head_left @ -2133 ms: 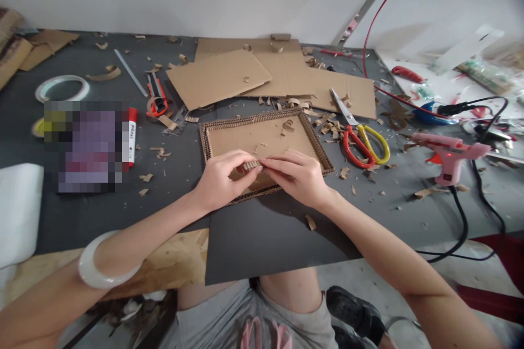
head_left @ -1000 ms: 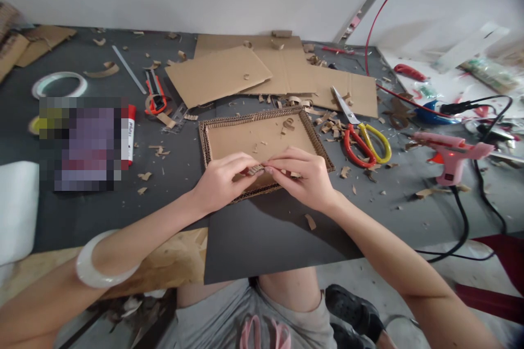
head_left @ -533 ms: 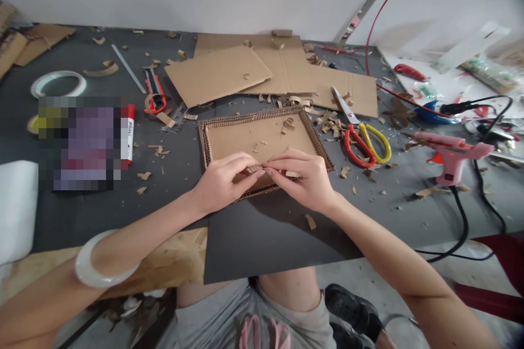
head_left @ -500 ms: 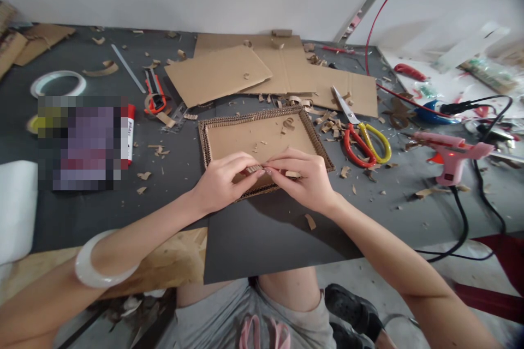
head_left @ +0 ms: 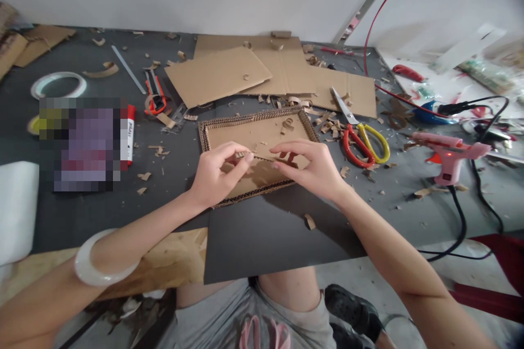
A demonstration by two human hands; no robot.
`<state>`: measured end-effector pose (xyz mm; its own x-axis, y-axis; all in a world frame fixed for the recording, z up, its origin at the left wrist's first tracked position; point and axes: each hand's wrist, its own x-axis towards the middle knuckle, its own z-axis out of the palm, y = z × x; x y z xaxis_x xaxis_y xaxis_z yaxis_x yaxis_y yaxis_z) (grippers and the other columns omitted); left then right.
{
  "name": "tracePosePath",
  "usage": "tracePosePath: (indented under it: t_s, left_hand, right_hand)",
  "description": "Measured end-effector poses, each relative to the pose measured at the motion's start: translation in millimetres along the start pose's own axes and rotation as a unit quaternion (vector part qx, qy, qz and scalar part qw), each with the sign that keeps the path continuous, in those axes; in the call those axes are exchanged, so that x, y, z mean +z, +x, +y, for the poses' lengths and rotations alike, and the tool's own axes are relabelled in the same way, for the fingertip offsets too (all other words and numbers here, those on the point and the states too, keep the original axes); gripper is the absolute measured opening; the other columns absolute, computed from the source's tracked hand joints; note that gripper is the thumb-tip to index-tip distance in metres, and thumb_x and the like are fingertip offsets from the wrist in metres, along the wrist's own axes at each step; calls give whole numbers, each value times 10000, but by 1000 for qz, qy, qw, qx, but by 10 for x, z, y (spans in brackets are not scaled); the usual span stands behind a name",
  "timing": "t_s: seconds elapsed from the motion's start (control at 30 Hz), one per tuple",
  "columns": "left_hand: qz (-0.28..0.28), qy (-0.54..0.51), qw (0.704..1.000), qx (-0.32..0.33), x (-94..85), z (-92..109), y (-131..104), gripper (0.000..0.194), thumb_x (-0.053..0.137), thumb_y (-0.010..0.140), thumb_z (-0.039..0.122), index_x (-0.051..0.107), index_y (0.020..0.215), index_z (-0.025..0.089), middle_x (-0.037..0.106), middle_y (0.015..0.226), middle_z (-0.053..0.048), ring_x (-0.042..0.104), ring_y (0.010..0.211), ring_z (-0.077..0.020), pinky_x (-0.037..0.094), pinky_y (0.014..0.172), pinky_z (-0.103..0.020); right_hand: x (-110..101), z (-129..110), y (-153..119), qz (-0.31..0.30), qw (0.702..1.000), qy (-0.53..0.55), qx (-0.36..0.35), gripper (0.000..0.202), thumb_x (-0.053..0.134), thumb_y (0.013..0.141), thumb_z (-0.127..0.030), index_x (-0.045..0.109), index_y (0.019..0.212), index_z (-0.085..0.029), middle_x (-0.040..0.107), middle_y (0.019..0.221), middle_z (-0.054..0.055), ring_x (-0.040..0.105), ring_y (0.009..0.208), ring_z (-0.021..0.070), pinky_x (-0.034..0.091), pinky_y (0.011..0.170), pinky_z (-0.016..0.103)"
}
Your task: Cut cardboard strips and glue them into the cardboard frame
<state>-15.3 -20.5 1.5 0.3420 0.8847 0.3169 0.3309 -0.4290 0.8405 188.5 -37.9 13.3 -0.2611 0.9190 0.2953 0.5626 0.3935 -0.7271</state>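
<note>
A shallow cardboard tray (head_left: 262, 190) with corrugated strips along its edges lies on the dark table in front of me. Over its left part, my left hand (head_left: 221, 172) pinches one end of a narrow corrugated cardboard strip (head_left: 266, 157). The strip runs rightward between both hands, above the tray floor. My right hand (head_left: 311, 166) is at the tray's right side, thumb and fingers apart around the strip's other end; whether they touch it is unclear. Curled cardboard scraps (head_left: 287, 124) rest inside the tray near its back right.
Scissors (head_left: 360, 139) and a pink glue gun (head_left: 448, 155) with a black cable lie right. Flat cardboard sheets (head_left: 221, 73) are behind the tray. An orange cutter (head_left: 155, 95), a marker (head_left: 130, 133) and a tape roll (head_left: 59, 85) lie left. Cardboard scraps are scattered about.
My hands have moved apart from their meeting point at the tray's front edge and risen slightly. My right fingers have spread, and the strip now shows between the hands.
</note>
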Motion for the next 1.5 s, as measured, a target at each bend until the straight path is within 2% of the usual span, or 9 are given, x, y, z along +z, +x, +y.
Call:
tracePosePath:
  t_s: [0.1,0.23,0.4,0.63,0.77,0.87,0.97,1.17,1.5]
  left_hand:
    - [37,-78,995,-58,-19,-19,46,169,557,842,302,602,762,160,629,663,-6,611,526,-100,485,513,-185]
    - [105,-163,977,-89,-42,-84,136,205,584,822,349,574,720,172,607,683,-3,606,498,-104,513,515,-218]
    - [132,-218,961,-111,-49,-145,195,234,622,787,386,567,707,173,582,660,9,599,471,-106,515,489,-234]
    - [122,-217,963,-102,-74,-45,182,260,683,737,405,613,740,154,608,689,10,600,497,-86,525,525,-210]
    - [28,-254,956,-148,-24,98,96,321,730,707,349,658,932,131,679,830,-44,652,625,-119,565,596,-228]
    - [-14,-298,933,-200,30,161,32,374,745,699,317,638,1003,128,687,875,-56,675,748,-151,585,673,-252]
    - [13,-319,924,-210,50,180,17,334,767,679,284,607,933,139,678,830,-35,668,799,-153,584,716,-254]
    - [51,-348,905,-238,70,155,25,340,808,609,204,522,782,149,647,741,7,642,718,-108,557,711,-219]
    - [68,-387,881,-262,70,53,86,322,813,569,205,615,812,129,584,731,20,586,702,-96,563,695,-238]
  right_hand:
    - [-30,38,12,-5,1000,16,20,188,641,760,-209,709,930,-170,720,917,52,643,701,123,533,671,248]
    - [-6,78,4,9,998,43,45,218,643,751,-207,715,955,-178,730,890,45,663,737,140,538,692,258]
    - [16,80,-13,43,993,99,55,255,658,753,-260,705,986,-167,728,886,53,676,741,148,554,710,277]
    - [73,55,-35,133,986,97,40,135,670,747,-232,727,860,-187,730,801,26,674,709,136,562,713,271]
    - [178,17,-90,175,979,97,34,81,692,735,-235,722,795,-191,725,734,16,673,673,136,559,652,251]
    - [256,-21,-135,168,983,79,11,54,691,737,-220,718,774,-191,726,713,14,673,644,131,547,609,234]
    - [309,-47,-160,161,984,79,-6,40,680,747,-203,709,772,-191,733,739,20,683,671,133,548,627,230]
    - [377,-45,-173,127,986,104,10,48,665,759,-208,701,780,-184,736,760,29,693,686,140,561,641,232]
    - [331,-61,-156,43,988,139,56,166,591,802,-223,721,894,-175,745,836,42,705,735,156,565,678,240]
